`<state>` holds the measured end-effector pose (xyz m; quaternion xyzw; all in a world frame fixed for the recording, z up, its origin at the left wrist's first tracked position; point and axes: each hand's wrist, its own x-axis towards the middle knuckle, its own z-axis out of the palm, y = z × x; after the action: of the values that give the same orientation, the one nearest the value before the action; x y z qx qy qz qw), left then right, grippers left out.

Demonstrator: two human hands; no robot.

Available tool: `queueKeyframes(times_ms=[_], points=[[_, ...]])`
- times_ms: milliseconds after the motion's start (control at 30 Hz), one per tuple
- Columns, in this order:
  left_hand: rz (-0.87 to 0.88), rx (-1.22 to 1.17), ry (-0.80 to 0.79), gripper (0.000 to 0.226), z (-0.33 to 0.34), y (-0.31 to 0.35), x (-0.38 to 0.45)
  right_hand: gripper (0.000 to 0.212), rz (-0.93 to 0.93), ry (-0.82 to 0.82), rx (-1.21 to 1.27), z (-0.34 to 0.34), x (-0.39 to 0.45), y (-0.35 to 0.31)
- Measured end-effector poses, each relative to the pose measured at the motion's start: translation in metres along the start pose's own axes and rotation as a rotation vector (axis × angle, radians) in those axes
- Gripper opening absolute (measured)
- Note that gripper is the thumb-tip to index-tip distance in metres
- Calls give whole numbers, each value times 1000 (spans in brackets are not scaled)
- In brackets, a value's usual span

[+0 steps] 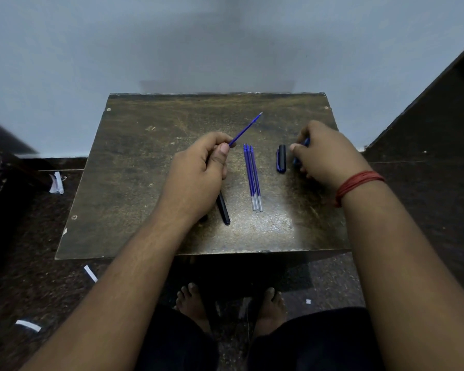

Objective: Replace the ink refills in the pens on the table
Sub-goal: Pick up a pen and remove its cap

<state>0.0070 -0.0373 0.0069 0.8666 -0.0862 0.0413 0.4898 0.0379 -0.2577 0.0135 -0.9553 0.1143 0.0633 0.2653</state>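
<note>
- Head view: a small, dark, scratched table [134,183] is seen from above, set against a pale blue wall [91,49].
- A blue refill [245,129] is held by the left hand [198,172]. It is pinched between the thumb and the curled fingers, and its thin tip is pointed up and away to the right, off the table.
- A black pen barrel [223,210] is seen under the left hand. Its near end sticks out below the palm and lies on the table. Whether it is gripped by the hand cannot be told.
- Three more blue refills [253,178] are laid side by side in the middle of the table, touching each other, with their tips pointed away from the person.
- A black pen cap [281,162] is laid just to the right of the refills, near the right hand [330,156].
- A blue pen piece [302,151] is held by the right hand, with the fingers curled round it. Most of it is hidden, so what part it is cannot be told.
- A red thread band [356,184] is worn on the right wrist.
- White paper scraps [56,183] are scattered on the dark floor [38,290] to the left.
- Bare feet [190,301] are seen under the near edge of the table.
</note>
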Motion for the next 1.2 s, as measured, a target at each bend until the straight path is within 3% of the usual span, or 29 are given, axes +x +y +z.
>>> queueKeyframes(times_ms=[100, 533, 633, 733, 900, 1033, 1200], points=[[-16, -7, 40, 19, 0, 0, 1, 39, -40, 53, -158, 4, -4, -6], [-56, 12, 52, 19, 1, 0, 0, 21, -16, 36, -137, 7, -1, -6], [-52, 7, 50, 19, 3, 0, 0, 18, -43, 152, -78, 1, -3, -6], [-44, 0, 52, 18, 4, 0, 0, 17, -103, 290, 228, -4, -4, -12], [-33, -4, 63, 18, 5, 2, 0, 15, -123, -104, 920, 17, -20, -41], [-24, -10, 45, 16, 7, 4, -1, 9, -142, -177, 1087, 30, -27, -55], [-18, -8, 42, 16, 8, 6, -1, 10, -143, -129, 1160, 32, -30, -61]])
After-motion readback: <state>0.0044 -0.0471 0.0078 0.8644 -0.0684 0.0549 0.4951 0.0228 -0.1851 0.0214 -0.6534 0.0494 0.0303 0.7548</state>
